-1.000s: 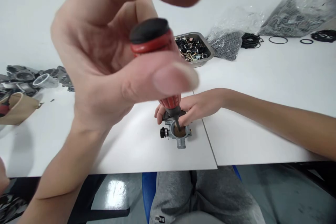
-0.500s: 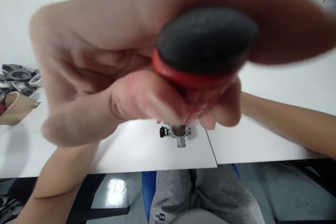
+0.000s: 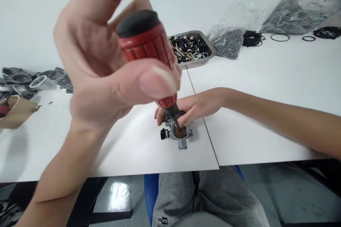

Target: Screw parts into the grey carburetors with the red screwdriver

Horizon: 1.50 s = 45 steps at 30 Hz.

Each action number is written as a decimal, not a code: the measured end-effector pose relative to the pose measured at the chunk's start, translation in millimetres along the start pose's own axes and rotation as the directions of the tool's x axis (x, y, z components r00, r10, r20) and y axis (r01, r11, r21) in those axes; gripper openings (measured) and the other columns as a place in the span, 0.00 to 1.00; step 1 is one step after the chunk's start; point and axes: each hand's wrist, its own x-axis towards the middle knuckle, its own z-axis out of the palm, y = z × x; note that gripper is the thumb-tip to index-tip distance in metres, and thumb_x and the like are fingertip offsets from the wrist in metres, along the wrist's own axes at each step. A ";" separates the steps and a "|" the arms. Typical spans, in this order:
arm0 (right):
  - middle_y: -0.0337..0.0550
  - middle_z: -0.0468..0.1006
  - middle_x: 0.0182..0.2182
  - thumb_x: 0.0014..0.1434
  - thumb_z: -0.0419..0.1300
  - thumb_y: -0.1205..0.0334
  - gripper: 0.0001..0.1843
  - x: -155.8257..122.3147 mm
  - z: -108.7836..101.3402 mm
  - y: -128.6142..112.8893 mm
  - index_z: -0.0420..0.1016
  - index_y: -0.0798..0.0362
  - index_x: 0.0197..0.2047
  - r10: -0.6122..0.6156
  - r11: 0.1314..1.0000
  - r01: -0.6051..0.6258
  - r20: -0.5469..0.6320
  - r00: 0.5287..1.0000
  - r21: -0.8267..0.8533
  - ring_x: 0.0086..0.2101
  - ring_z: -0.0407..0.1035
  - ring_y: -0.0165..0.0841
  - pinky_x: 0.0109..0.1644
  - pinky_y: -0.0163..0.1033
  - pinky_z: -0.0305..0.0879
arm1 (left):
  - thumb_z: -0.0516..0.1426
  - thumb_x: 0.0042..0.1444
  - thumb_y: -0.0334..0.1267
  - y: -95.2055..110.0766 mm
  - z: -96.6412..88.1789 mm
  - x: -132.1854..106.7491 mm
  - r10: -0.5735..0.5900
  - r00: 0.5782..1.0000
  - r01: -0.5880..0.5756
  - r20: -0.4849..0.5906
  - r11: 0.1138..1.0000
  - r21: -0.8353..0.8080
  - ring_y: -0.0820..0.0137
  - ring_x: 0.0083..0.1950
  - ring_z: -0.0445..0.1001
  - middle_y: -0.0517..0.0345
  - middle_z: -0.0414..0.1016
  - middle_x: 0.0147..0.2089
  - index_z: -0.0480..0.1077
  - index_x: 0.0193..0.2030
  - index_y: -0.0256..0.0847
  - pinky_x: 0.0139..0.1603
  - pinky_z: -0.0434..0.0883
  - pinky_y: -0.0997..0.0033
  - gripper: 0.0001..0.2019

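My left hand (image 3: pixel 89 78), large in the foreground, has its thumb and some fingers round a screwdriver (image 3: pixel 145 44) with a red handle and black cap; one finger is raised clear of the handle. The screwdriver slants downward, its tip at the brass-coloured plate (image 3: pixel 180 133) inside the round bore of a grey metal throttle body (image 3: pixel 182 144). A black fitting (image 3: pixel 164 134) sticks out of its left side. My right hand (image 3: pixel 195 109) reaches in from the right and holds the body at its far side, fingers bent around it and partly hidden behind the screwdriver.
Behind stands a metal tray (image 3: pixel 210 48) of small parts, with a clear bag of small grey parts (image 3: pixel 229 40), a larger bag (image 3: pixel 295 14) and black rings (image 3: pixel 279 37) to its right. At left are grey castings (image 3: pixel 20 78), a clear cup (image 3: pixel 42 83) and a tan container (image 3: pixel 20 113).
My left hand and the screwdriver have dropped away from the camera and shifted left. One finger has lifted off the handle's end. My right hand and the tray have come into view.
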 end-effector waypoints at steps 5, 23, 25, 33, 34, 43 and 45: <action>0.47 0.66 0.56 0.61 0.54 0.65 0.20 -0.4 0.5 -4.0 0.66 0.54 0.58 0.023 1.000 -0.023 0.002 1.000 -0.004 0.55 0.63 0.37 0.57 0.37 0.62 | 0.42 0.55 0.68 11.0 17.2 2.3 -0.259 0.890 0.248 -0.375 0.966 -0.079 0.47 0.50 0.77 0.59 0.63 0.29 0.70 0.27 0.32 0.40 0.76 0.42 0.36; 0.46 0.67 0.57 0.60 0.58 0.65 0.19 -1.1 0.4 -9.7 0.69 0.54 0.55 0.032 0.999 -0.032 -0.018 0.999 0.003 0.57 0.63 0.37 0.58 0.35 0.62 | 0.60 0.54 0.36 2.3 3.3 -5.5 -0.229 0.972 0.236 0.056 0.945 -0.226 0.38 0.59 0.69 0.57 0.69 0.45 0.71 0.41 0.34 0.43 0.76 0.37 0.10; 0.46 0.66 0.58 0.60 0.57 0.66 0.19 -1.5 0.6 -10.2 0.68 0.54 0.55 0.040 0.999 -0.039 -0.024 0.999 0.014 0.57 0.62 0.36 0.58 0.35 0.62 | 0.63 0.50 0.38 -1.9 6.0 -6.0 -0.089 0.992 0.110 0.090 0.959 -0.261 0.42 0.55 0.74 0.57 0.69 0.49 0.71 0.42 0.36 0.40 0.78 0.42 0.14; 0.51 0.62 0.60 0.61 0.54 0.68 0.21 -0.9 0.7 -1.4 0.65 0.57 0.58 -0.021 1.000 0.020 0.026 0.999 0.019 0.58 0.61 0.38 0.59 0.39 0.60 | 0.62 0.51 0.47 -14.0 -27.8 17.3 0.060 0.998 -0.060 -0.011 0.988 -0.144 0.65 0.42 0.79 0.59 0.74 0.38 0.74 0.46 0.40 0.40 0.76 0.66 0.18; 0.52 0.62 0.60 0.61 0.55 0.67 0.20 -0.5 0.9 -1.3 0.65 0.57 0.57 -0.019 1.000 0.018 0.024 1.000 0.013 0.59 0.60 0.39 0.59 0.39 0.60 | 0.63 0.50 0.48 -18.1 -37.0 22.0 0.060 0.992 -0.076 -0.115 0.987 -0.141 0.67 0.43 0.78 0.58 0.74 0.38 0.74 0.46 0.40 0.40 0.75 0.68 0.19; 0.51 0.62 0.61 0.62 0.56 0.61 0.21 -17.7 22.7 -51.2 0.65 0.52 0.58 0.061 0.879 -0.172 -0.254 0.965 -0.444 0.60 0.57 0.44 0.62 0.50 0.58 | 0.71 0.39 0.43 -131.7 -62.9 -25.5 -0.515 0.759 0.262 -0.399 0.802 -0.537 0.71 0.39 0.77 0.51 0.79 0.36 0.72 0.40 0.34 0.44 0.74 0.72 0.24; 0.52 0.65 0.58 0.64 0.55 0.57 0.18 -20.3 44.2 -64.9 0.67 0.52 0.55 0.008 0.764 -0.242 -0.366 0.931 -0.598 0.58 0.58 0.45 0.60 0.52 0.60 | 0.71 0.39 0.43 -153.9 -56.5 -43.6 -0.586 0.735 0.346 -0.341 0.757 -0.555 0.71 0.36 0.77 0.50 0.80 0.37 0.71 0.41 0.33 0.41 0.74 0.71 0.25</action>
